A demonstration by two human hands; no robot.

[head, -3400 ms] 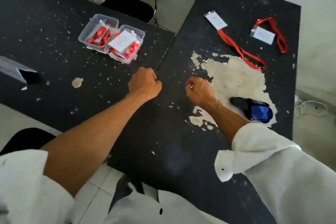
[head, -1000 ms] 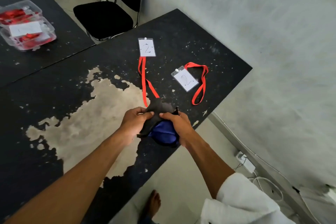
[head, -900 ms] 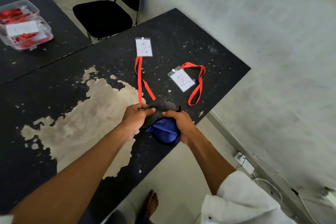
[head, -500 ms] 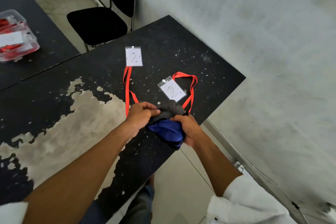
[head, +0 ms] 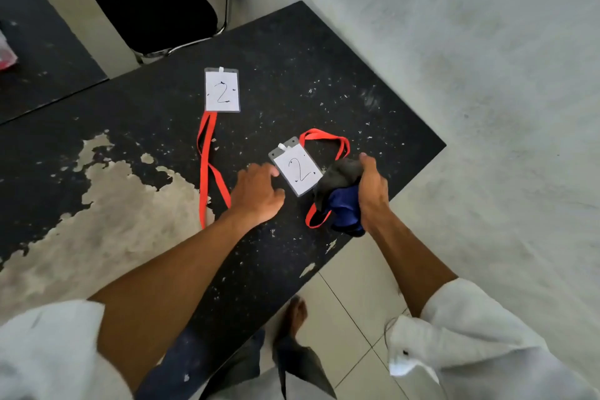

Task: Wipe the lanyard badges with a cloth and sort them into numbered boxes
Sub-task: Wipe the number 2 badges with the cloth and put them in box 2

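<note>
The right hand (head: pixel 373 191) hangs over the counter's (head: pixel 324 52) near right corner. Its grip is curled round a bunched cloth (head: pixel 341 195), dark grey at the top and blue below, with the thumb up on the far side of the bundle. The cloth hangs just beside the near badge (head: pixel 298 169), covering that badge's right-hand corner and part of its red lanyard (head: pixel 324 134), which loops behind the badge and comes out again under the cloth.

The near badge is a clear holder with a white card marked "2". It lies flat and turned at an angle on the black, paint-flecked surface. The left hand (head: pixel 256 195) rests palm down just to its left, the grip spread and loose and holding nothing. Its fingertips (head: pixel 274 171) are at the badge's left edge, but whether they touch it cannot be told.

The far badge (head: pixel 222 91), also marked "2", lies flat farther back and well apart from both hands. Its long lanyard (head: pixel 205 153) trails toward the person and passes under the left wrist.

A large pale patch of worn paint (head: pixel 107 204) spreads over the left part of the counter. A second dark counter (head: pixel 42 52) stands to the left, with a sliver of a clear box (head: pixel 4 53) with red inside at the frame's edge. A black chair (head: pixel 152 6) stands behind, a grey wall (head: pixel 470 58) is at the right, and a bare foot (head: pixel 297 315) is on the tiled floor (head: pixel 350 289).
</note>
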